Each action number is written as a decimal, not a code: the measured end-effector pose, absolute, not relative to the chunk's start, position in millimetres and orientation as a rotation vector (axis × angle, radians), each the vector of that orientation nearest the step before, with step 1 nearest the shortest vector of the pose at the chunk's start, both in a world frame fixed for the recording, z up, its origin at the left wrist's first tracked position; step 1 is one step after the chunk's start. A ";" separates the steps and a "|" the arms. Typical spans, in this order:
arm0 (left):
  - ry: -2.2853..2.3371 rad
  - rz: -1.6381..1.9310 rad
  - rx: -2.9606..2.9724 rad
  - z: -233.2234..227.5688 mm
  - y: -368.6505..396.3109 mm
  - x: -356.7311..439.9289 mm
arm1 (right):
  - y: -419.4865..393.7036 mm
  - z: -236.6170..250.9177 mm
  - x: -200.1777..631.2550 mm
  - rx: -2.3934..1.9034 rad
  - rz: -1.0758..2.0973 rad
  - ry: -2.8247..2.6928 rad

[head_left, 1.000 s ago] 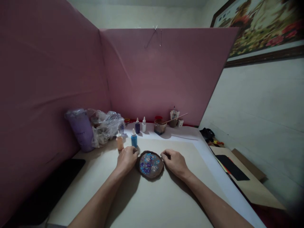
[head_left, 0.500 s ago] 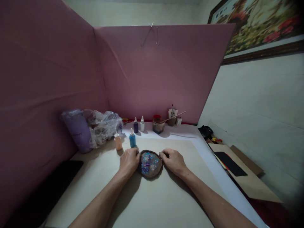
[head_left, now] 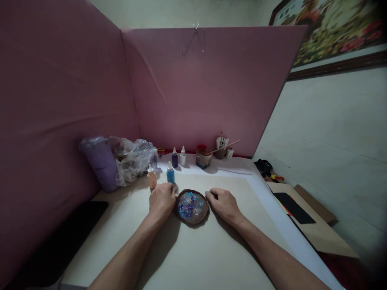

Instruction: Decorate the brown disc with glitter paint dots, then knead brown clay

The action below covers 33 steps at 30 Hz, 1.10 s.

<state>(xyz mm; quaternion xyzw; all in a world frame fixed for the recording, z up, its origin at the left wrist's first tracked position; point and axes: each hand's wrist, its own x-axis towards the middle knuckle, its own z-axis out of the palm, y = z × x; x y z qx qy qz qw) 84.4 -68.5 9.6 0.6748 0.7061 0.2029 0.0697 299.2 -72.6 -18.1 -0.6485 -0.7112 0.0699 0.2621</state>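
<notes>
Clay dish w/ shiny blue & purple bits lies flat on pale sheet, just below ctr of frame, btwn the fingertips of both hands. L hand is by its upper-left rim, fingers bent & close together; can't tell if they pinch the rim or only sit next to it. R hand is by the upper-right rim, thumb & forefinger curled in, narrow; contact w/ rim unclear too. Blue bottle stands just above L fingertips, orange bottle left of it. Tub w/ brush farther back, mid-frame.
</notes>
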 end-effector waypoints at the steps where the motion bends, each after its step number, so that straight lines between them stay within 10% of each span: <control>1: 2.126 0.611 2.020 9.7 -68.3 83.4 | -72.5 -18.2 299.2 -1.750 0.193 -1.924; 33: 1.953 0.110 2.146 18.5 -68.8 71.4 | -71.7 -20.3 300.3 -1.719 0.247 -1.893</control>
